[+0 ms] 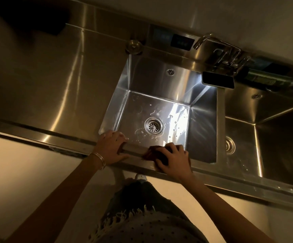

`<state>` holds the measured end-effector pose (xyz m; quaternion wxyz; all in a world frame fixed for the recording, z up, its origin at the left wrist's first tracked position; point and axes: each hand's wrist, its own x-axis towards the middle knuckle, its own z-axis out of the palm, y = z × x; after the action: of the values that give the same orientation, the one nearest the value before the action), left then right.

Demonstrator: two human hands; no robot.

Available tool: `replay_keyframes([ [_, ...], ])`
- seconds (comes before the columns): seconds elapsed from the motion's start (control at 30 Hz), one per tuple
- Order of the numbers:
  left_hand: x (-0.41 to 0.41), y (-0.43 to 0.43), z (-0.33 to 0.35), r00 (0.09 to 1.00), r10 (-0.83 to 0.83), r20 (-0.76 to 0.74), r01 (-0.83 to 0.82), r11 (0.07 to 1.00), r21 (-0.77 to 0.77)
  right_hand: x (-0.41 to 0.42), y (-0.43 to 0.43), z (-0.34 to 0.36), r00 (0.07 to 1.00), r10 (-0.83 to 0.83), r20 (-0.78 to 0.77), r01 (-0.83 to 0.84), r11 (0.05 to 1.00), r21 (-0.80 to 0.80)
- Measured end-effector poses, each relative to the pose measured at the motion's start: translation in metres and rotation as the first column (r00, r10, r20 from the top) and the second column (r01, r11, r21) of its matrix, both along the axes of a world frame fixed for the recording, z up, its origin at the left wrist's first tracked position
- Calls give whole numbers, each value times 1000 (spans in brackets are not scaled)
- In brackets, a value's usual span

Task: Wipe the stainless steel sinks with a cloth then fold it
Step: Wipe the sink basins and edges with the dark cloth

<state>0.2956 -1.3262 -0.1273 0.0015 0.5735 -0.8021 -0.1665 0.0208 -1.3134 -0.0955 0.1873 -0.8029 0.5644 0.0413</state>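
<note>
A square stainless steel sink (201,123) lies in front of me, with a round drain (153,126) and water drops on its floor. A second sink (282,137) lies to its right. My right hand (174,158) presses a dark brown cloth (152,152) on the near rim of the left sink, its fingers spread over the cloth. My left hand (111,149) rests on the same rim at the sink's near left corner, with fingers over the inner edge and thumb on the front lip. It holds nothing.
A steel counter (54,76) stretches to the left. A faucet (217,44) and a black rectangular holder (218,79) stand at the back between the sinks. A round fitting (134,46) sits behind the left sink. A dark control panel (182,42) is on the backsplash.
</note>
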Motion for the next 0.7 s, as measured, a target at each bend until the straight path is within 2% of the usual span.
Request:
replay_keyframes([
  [0.17,6,-19,11,999,43,1,-43,996,-73,61,-21,-10,980,196,33,-197,979,47],
  [0.23,12,-29,16,998,60,32,-56,991,-120,46,-21,-13,968,240,70,-239,971,-19],
  [0.3,16,-38,21,995,95,36,-90,987,-135,11,-19,-14,963,235,128,-228,971,-72],
  [0.4,19,-51,23,992,117,41,-111,985,-133,-19,-14,-15,971,199,133,-184,976,-118],
  [0.5,24,-62,18,994,109,28,-105,987,-122,13,-23,-15,968,203,148,-196,979,-63],
  [0.7,61,-89,13,988,147,-44,-150,987,-57,127,-46,-10,936,301,185,-325,939,115],
])
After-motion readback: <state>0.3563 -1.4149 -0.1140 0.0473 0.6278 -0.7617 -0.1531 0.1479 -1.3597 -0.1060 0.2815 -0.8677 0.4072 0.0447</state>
